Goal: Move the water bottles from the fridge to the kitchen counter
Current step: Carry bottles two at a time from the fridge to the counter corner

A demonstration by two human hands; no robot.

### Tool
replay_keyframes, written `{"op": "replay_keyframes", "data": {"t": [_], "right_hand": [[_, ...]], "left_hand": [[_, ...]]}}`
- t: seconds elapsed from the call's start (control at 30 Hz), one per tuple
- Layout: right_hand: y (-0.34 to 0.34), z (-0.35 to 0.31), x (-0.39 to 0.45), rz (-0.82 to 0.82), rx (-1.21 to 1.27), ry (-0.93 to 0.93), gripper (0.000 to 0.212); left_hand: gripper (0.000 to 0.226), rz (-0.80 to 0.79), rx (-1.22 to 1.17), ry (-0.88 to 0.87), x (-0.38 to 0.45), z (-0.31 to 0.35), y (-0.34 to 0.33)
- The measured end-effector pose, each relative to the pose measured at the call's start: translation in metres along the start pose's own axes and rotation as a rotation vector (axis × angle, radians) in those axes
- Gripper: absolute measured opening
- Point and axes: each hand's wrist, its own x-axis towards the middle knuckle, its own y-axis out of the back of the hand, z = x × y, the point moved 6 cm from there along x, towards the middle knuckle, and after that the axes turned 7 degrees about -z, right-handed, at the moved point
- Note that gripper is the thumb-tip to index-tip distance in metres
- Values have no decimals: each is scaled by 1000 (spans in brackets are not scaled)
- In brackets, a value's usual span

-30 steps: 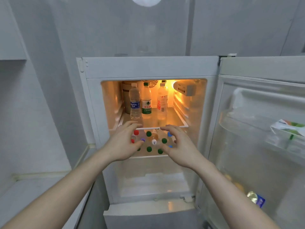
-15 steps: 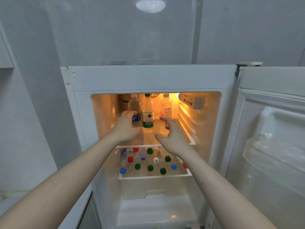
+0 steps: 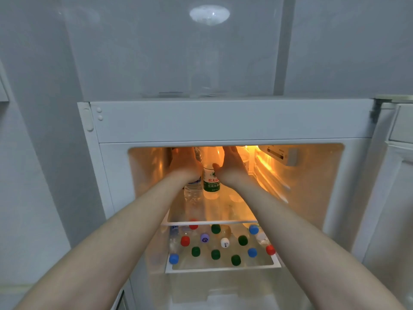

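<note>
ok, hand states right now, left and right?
Left hand: closed around the blue-label bottle.
Right hand: at a third bottle; grip cannot be told.

Inside my fridge (image 3: 223, 121), three bottles stand on the upper shelf (image 3: 223, 211); my left hand (image 3: 185, 163) and right hand (image 3: 231, 166) flank the middle bottle (image 3: 211, 182). Below sits a tray (image 3: 223, 269) packed with upright bottles.

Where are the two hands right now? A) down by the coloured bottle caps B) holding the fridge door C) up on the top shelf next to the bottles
C: the left hand and right hand reach onto the lit top shelf, either side of the green-label bottle.
</note>
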Motion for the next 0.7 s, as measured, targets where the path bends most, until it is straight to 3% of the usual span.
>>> {"op": "replay_keyframes", "data": {"t": [0.07,0.17,0.33,0.6,0.7], "right_hand": [[-7,2,12,-20,-33,-8,81],[-16,6,26,-51,-45,-11,78],[-31,17,36,-159,-15,-63,90],[-43,20,32,-156,59,-94,84],[-49,22,24,-164,120,-77,85]], "left_hand": [[11,-15,3,-12,6,-1,-3],[14,-29,33,-53,9,0,-7],[7,12,49,-50,10,-4,-5],[25,53,131,-92,3,-9,1],[44,50,135,-102,-2,-16,6]]}}
